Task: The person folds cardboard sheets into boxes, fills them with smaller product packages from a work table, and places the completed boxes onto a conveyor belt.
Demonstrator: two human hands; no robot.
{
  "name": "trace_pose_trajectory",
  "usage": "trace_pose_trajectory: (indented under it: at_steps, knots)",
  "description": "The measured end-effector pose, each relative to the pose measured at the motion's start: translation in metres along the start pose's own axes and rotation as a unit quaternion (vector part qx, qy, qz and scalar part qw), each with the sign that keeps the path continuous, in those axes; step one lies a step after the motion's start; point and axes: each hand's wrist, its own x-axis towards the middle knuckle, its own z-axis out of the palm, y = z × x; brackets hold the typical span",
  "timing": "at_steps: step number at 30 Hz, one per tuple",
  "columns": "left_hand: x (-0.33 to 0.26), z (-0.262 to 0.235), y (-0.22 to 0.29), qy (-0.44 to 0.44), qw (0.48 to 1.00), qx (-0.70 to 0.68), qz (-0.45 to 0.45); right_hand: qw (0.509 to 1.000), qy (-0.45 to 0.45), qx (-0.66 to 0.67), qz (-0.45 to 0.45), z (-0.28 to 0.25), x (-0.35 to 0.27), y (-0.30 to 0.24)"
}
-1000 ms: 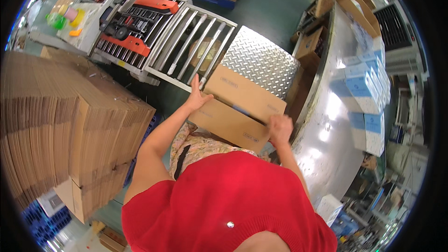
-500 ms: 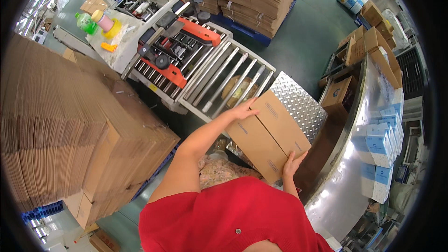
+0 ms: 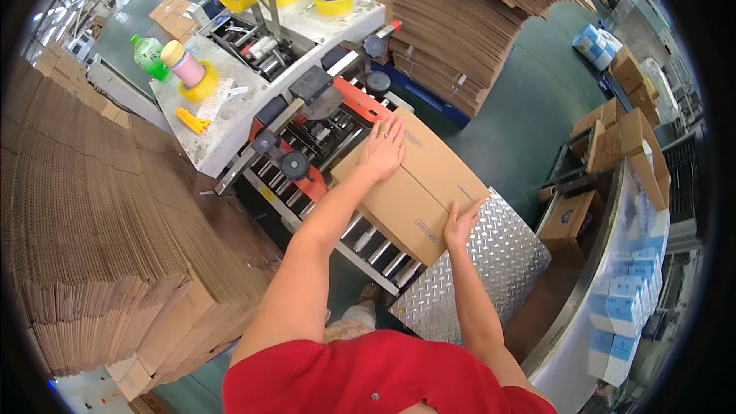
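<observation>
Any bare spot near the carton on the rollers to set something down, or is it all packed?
Free: the steel tread plate right of the carton, and rollers showing at its near-left edge. Left hand and right hand lie flat on the carton. Crowded: the white bench with tape rolls and bottles, and the flat cardboard stacks at left.

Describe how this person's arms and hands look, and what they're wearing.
Both forearms are bare, with no gloves on either hand. The left hand wears a thin ring on one finger; the right hand shows no jewellery. A red short-sleeved top covers the shoulders.
</observation>
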Motion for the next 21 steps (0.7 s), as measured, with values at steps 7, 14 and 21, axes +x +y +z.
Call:
trace_pose_trajectory:
  at_steps: [7,14,21]
  knots:
    - [0.006,-0.003,-0.016,-0.032,0.996,-0.084,-0.023,0.998,0.013,0.04,-0.054,0.074,0.025,-0.073]
    - [-0.02,0.003,0.031,-0.079,0.988,-0.13,-0.008,0.968,-0.146,0.146,-0.141,0.106,0.067,-0.059]
    - [-0.108,-0.125,-0.013,0.095,0.969,-0.226,-0.026,0.895,-0.293,0.316,0.117,0.04,0.058,0.006]
